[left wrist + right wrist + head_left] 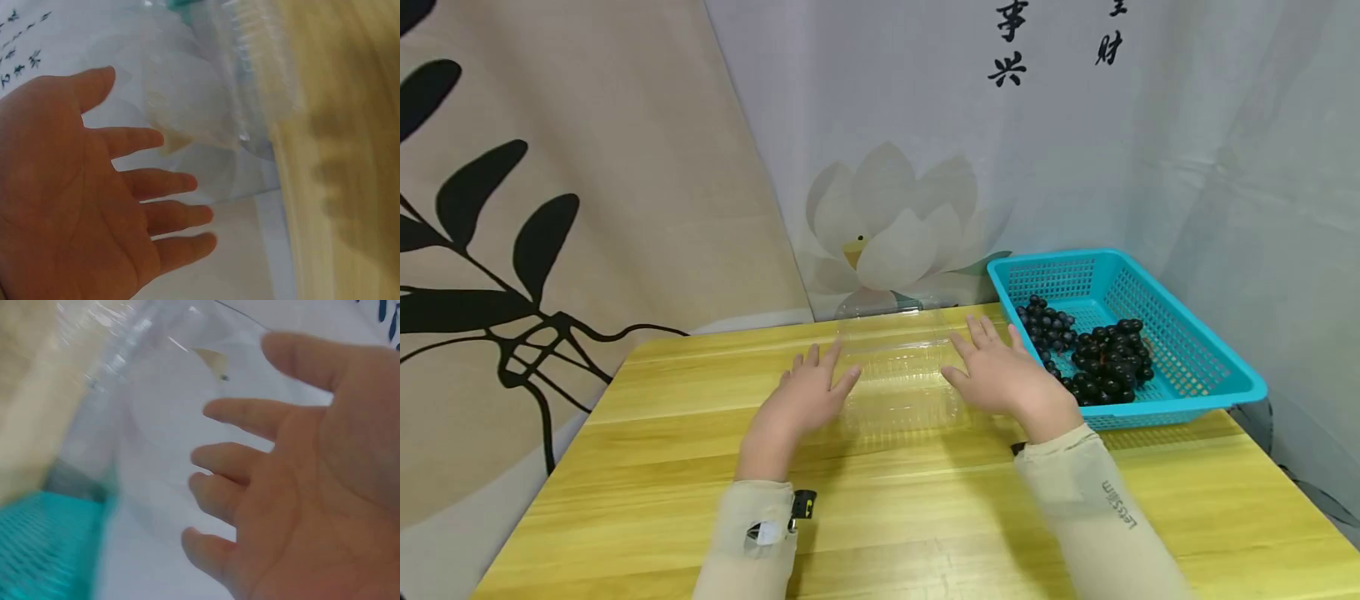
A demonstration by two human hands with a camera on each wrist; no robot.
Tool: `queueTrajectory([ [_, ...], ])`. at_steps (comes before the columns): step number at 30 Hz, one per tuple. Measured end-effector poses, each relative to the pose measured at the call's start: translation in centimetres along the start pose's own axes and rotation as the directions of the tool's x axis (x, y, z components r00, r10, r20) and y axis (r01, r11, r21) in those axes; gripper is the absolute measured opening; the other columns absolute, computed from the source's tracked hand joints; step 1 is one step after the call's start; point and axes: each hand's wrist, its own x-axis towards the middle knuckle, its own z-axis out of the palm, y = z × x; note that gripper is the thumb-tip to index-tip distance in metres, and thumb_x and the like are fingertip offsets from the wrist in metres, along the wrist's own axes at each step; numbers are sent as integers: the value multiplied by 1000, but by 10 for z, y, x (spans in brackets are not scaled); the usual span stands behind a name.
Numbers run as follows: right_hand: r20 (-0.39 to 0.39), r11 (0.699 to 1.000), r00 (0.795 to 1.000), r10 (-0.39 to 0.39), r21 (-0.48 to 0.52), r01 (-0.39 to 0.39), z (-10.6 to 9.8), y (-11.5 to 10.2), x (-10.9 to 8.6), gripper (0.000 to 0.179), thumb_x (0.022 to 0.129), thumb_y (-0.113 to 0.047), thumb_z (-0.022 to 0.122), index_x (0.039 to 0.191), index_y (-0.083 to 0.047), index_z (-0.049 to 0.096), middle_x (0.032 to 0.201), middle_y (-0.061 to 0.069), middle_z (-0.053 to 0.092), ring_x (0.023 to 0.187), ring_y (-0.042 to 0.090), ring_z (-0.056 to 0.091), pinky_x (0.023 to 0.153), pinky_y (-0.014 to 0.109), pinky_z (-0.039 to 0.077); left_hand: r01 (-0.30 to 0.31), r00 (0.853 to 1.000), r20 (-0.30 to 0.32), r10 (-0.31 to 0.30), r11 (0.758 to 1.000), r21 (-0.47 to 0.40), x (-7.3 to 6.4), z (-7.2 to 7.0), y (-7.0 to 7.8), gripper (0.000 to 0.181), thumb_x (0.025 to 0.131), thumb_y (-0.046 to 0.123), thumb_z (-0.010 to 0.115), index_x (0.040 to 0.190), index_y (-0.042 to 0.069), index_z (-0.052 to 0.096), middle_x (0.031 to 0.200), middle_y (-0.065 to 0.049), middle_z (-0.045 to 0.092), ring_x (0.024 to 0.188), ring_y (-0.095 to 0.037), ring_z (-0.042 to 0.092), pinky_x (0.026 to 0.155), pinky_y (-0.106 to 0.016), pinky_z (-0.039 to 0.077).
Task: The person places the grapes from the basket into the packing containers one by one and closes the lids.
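Note:
A clear plastic clamshell box (901, 398) stands on the wooden table with its lid raised at the back. On its left side is my left hand (805, 396), fingers spread and straight, holding nothing. My right hand (1002, 373) is at the box's right side, its fingers extended and loosely apart. In the left wrist view the bare palm of the left hand (75, 194) shows, with the box (194, 81) beyond the fingertips. The right wrist view shows the right palm (306, 481) with nothing in it. Whether either hand touches the box I cannot tell.
A blue plastic basket (1195, 333) sits at the table's right, close to the right hand, holding bunches of dark grapes (1112, 358). A printed cloth (887, 100) hangs behind the table (700, 400). Cables (1315, 492) run beyond the right edge.

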Motion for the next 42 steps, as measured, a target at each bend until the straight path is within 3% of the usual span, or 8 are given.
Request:
queueTrajectory([
  [9, 10, 982, 1000, -3, -191, 5, -58, -2, -33, 73, 112, -47, 49, 171, -10, 24, 179, 25, 2, 166, 46, 3, 132, 72, 0, -47, 995, 84, 55, 995, -89, -7, 5, -26, 97, 105, 75, 36, 173, 16, 0, 179, -22, 9, 165, -46, 16, 134, -64, 19],
  [13, 17, 962, 1000, 15, -272, -10, -79, 6, -36, 74, 111, -46, 51, 170, -10, 25, 178, 26, 7, 164, 50, 9, 131, 75, 2, -63, 992, 101, 73, 993, -99, -11, 7, -31, 103, 102, 79, 39, 173, 15, 0, 176, -23, 23, 162, -45, 27, 132, -64, 24],
  [18, 71, 945, 996, 55, -326, -29, -95, 25, -32, 74, 110, -44, 55, 169, -7, 29, 175, 30, 16, 161, 54, 20, 128, 78, 9, -62, 987, 137, 80, 990, -130, -16, 13, -33, 110, 100, 82, 40, 172, 16, -8, 177, -23, 14, 161, -47, 26, 132, -65, 23],
  [21, 110, 937, 990, 87, -345, -44, -98, 41, -27, 72, 110, -41, 56, 167, -3, 33, 172, 33, 22, 158, 56, 25, 126, 79, 15, -55, 988, 137, 74, 989, -136, -17, 16, -35, 112, 99, 83, 40, 171, 17, -14, 178, -23, 10, 161, -47, 26, 133, -64, 22],
  [28, 211, 926, 969, 129, -376, -42, -95, 79, -19, 68, 109, -36, 59, 160, 5, 41, 160, 36, 45, 145, 57, 46, 114, 72, 43, -43, 985, 156, 71, 983, -178, -16, 23, -41, 111, 99, 82, 43, 170, 20, -18, 167, -29, 38, 156, -47, 39, 131, -63, 27],
  [34, 268, 935, 958, 104, -354, -2, -90, 107, -16, 64, 107, -34, 63, 149, 13, 50, 149, 38, 55, 134, 56, 57, 104, 65, 54, -53, 982, 168, 82, 983, -174, -16, 27, -43, 114, 99, 80, 47, 170, 15, -14, 164, -30, 43, 154, -46, 43, 131, -61, 30],
  [38, 286, 937, 947, 146, -347, -40, -83, 120, -15, 59, 108, -31, 62, 142, 16, 54, 133, 36, 65, 102, 37, 71, 88, 49, 57, -62, 981, 173, 91, 984, -166, -15, 28, -42, 114, 99, 77, 50, 171, 11, -9, 164, -30, 43, 153, -46, 44, 130, -61, 31],
  [42, 296, 945, 935, 194, -312, -97, -75, 130, -14, 50, 109, -34, 59, 127, 13, 63, 94, 20, 67, 68, 16, 52, 76, 40, 48, -68, 980, 173, 94, 986, -151, -13, 28, -40, 114, 99, 76, 52, 171, 8, -6, 165, -30, 40, 154, -45, 42, 130, -61, 31],
])
